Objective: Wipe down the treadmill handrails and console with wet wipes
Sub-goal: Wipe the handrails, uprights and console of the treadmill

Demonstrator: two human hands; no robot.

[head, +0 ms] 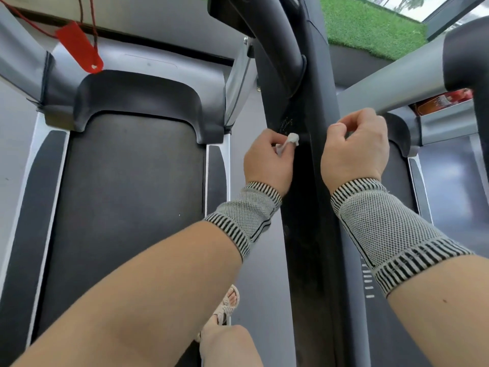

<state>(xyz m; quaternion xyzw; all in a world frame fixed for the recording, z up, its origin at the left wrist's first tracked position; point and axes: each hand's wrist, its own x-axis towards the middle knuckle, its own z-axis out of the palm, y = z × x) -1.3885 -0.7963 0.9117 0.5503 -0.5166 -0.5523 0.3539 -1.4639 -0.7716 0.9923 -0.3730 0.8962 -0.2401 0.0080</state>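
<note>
A black treadmill handrail (309,197) runs down the middle of the head view, from the console area at the top toward me. My left hand (267,160) pinches a small white wet wipe (289,142) against the rail's left side. My right hand (354,149) is on the rail's right side with its fingers curled; a bit of white shows between them, and I cannot tell what it is. Both wrists wear grey knitted wristbands with striped edges.
The treadmill belt (127,207) lies at the left below the motor cover (137,96). A red safety key (79,47) hangs on a cord at top left. A grey bar (391,86) of a neighbouring machine crosses at the right. My sandalled foot (225,308) stands beside the belt.
</note>
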